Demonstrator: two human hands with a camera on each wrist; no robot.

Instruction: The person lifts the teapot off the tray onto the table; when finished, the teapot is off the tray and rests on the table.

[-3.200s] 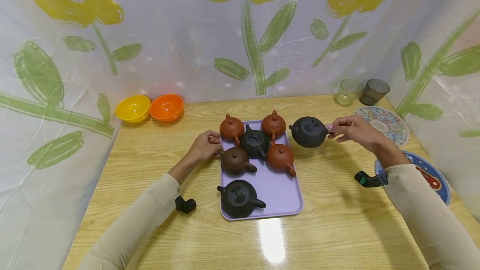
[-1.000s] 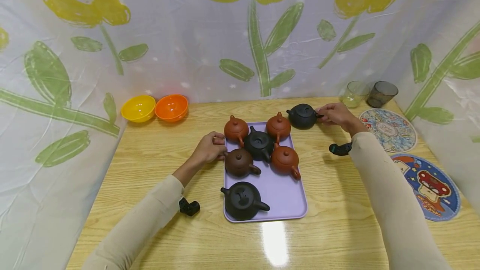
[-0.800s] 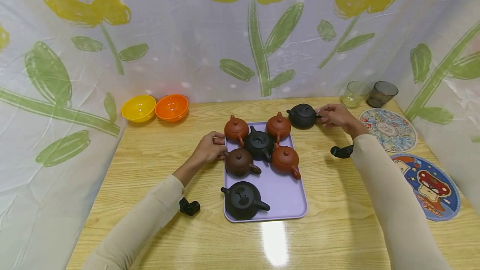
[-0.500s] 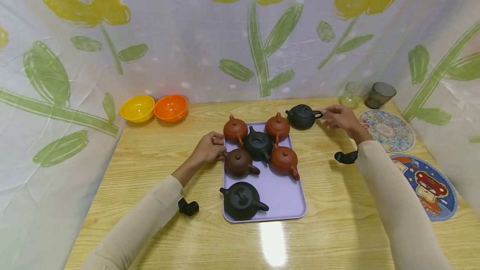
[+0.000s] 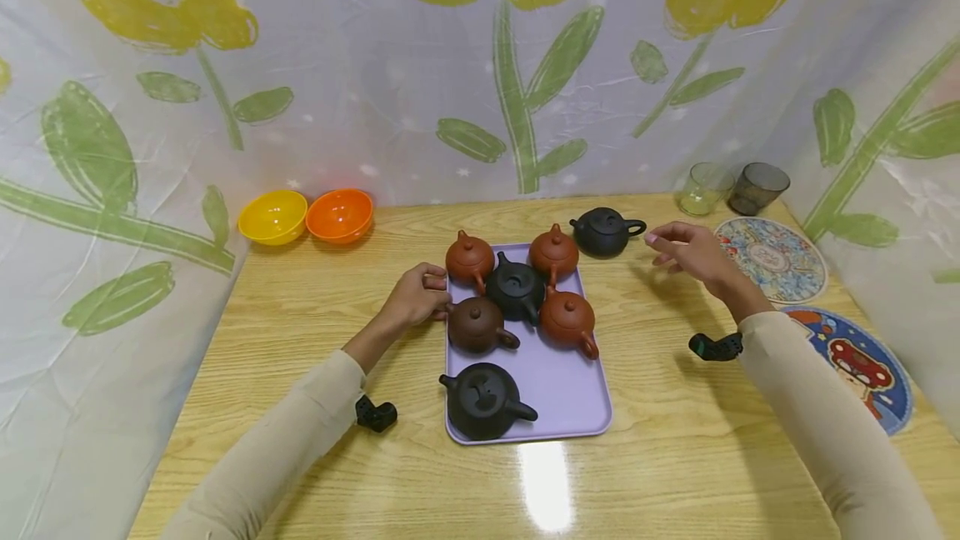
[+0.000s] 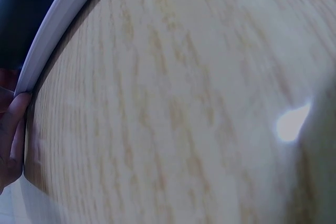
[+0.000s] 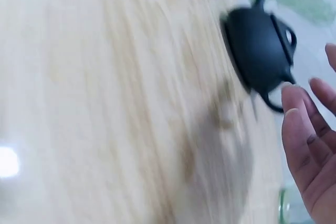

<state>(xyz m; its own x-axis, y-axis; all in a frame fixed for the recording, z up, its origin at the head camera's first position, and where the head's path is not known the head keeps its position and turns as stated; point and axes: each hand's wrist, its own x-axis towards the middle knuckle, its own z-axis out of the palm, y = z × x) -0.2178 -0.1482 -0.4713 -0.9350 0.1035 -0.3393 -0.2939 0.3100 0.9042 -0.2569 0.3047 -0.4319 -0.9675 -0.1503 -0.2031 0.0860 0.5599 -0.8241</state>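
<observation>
A lavender tray (image 5: pixel 562 394) bears several teapots. Its left rim is pinched by my left hand (image 5: pixel 415 297); the left wrist view shows the thumb (image 6: pixel 18 106) against the rim's outer side. Beside those fingers sits a dark brown teapot (image 5: pixel 476 325). A black teapot (image 5: pixel 602 232) stands on the table behind the tray's right corner, handle to the right. Just off that handle hovers my right hand (image 5: pixel 697 255), fingers loose and holding nothing. Also on the tray are a black teapot (image 5: pixel 516 288), a larger black teapot (image 5: pixel 483 400) and reddish teapots (image 5: pixel 567 319).
Yellow (image 5: pixel 273 217) and orange (image 5: pixel 340 216) bowls stand at the back left. A greenish glass (image 5: pixel 703 190) and a grey glass (image 5: pixel 757 188) are at the back right. Two round mats, one floral (image 5: pixel 772 261) and one blue (image 5: pixel 892 394), lie along the right side.
The black teapot, held in the air by my right hand earlier, came down at the table's back. That hand then let go of its handle and drew back right. My left hand stayed at the tray.
</observation>
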